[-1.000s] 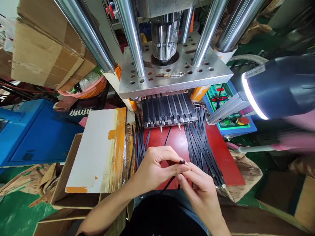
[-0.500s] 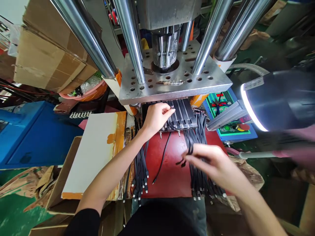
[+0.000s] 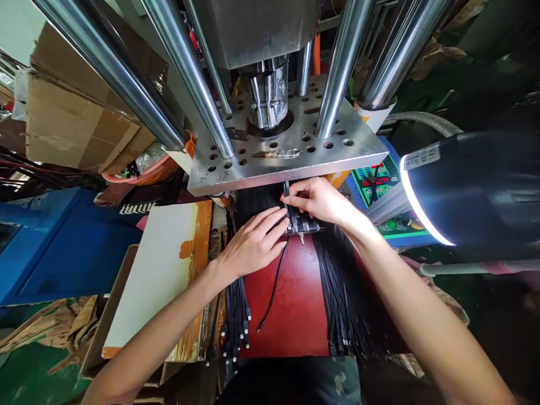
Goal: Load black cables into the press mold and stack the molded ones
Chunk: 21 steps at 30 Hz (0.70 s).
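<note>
My right hand (image 3: 317, 198) pinches a flat black cable (image 3: 287, 188) above the black slotted fixture (image 3: 310, 226), which sits under the press plate. My left hand (image 3: 258, 241) rests at the fixture's front left, fingers stretched out and fingertips beside the same cable. Both hands cover much of the fixture. From its front edge, one thin black cable (image 3: 272, 298) hangs down over the red table surface (image 3: 291, 304). Bundles of black USB cables lie on both sides, a left bundle (image 3: 237, 315) and a right bundle (image 3: 340, 304).
Overhead is the thick steel plate (image 3: 287, 169) with its shiny guide posts. A lit ring lamp (image 3: 415, 197) stands at right, before a green-and-blue control panel (image 3: 373, 180). At left are a white board (image 3: 143, 270), a cardboard box (image 3: 84, 118) and a blue cabinet (image 3: 54, 242).
My right hand has moved up and left from over the right cable bundle to the fixture. My left hand has drawn back toward me, its pinch opening into stretched fingers. The view has shifted slightly.
</note>
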### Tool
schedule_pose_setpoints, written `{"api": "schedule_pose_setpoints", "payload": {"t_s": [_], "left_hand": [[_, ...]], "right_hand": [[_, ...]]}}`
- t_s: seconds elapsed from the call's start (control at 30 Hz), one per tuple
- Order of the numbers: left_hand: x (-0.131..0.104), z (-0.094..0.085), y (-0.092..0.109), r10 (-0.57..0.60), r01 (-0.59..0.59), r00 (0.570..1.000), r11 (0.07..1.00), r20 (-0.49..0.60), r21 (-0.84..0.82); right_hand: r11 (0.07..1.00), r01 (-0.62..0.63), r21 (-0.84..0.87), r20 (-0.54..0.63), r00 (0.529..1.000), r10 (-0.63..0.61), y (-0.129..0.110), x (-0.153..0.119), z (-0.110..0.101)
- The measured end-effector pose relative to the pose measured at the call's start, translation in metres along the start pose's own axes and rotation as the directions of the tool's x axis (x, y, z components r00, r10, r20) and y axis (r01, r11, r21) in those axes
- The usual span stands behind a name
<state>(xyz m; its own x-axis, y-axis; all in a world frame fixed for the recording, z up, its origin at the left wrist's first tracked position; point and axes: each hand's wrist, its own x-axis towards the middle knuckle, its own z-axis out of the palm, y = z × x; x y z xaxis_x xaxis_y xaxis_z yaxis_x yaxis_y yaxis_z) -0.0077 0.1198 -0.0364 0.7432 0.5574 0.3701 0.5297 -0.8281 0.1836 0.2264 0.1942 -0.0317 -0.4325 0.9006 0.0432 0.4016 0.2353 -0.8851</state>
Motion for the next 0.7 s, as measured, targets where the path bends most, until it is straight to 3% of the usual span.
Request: {"api": "schedule_pose_setpoints", "payload": {"t_s": [0.1, 0.17, 0.3, 0.4, 0.5, 0.57, 0.63, 0.7], "left_hand": [[0.005, 0.001, -0.005, 0.064, -0.066, 0.997, 0.995, 0.036, 0.078], [0.007, 0.002, -0.005, 0.075, -0.082, 0.995, 0.99, 0.059, 0.117], [0.007, 0.006, 0.007, 0.005, -0.023, 0.996, 0.981, 0.093, 0.194], [0.007, 0.01, 0.02, -0.072, 0.044, 0.99, 0.975, 0.123, 0.218], [0.01, 0.014, 0.034, -0.166, 0.12, 0.974, 0.954, 0.151, 0.276], [0.012, 0.016, 0.041, -0.217, 0.158, 0.964, 0.933, 0.155, 0.323], [0.013, 0.016, 0.047, -0.24, 0.174, 0.957, 0.925, 0.164, 0.339], [0.015, 0.014, 0.049, -0.246, 0.181, 0.951, 0.933, 0.185, 0.312]], "right_hand": [[0.987, 0.104, -0.123, -0.121, 0.985, -0.119, 0.002, -0.001, 0.004], [0.987, 0.103, -0.12, -0.158, 0.98, -0.121, 0.002, -0.004, 0.004], [0.997, 0.056, 0.047, -0.114, 0.992, -0.05, 0.005, -0.01, 0.0], [0.998, 0.029, 0.062, -0.085, 0.996, -0.024, 0.004, -0.009, -0.001], [0.999, -0.027, -0.043, -0.215, 0.976, 0.017, -0.001, -0.013, 0.003], [0.985, -0.037, -0.166, -0.323, 0.946, -0.019, -0.005, -0.025, 0.007], [0.937, -0.014, -0.35, -0.312, 0.945, -0.102, -0.008, -0.043, 0.012], [0.835, -0.011, -0.55, -0.222, 0.966, -0.133, -0.011, -0.061, 0.017]]}}
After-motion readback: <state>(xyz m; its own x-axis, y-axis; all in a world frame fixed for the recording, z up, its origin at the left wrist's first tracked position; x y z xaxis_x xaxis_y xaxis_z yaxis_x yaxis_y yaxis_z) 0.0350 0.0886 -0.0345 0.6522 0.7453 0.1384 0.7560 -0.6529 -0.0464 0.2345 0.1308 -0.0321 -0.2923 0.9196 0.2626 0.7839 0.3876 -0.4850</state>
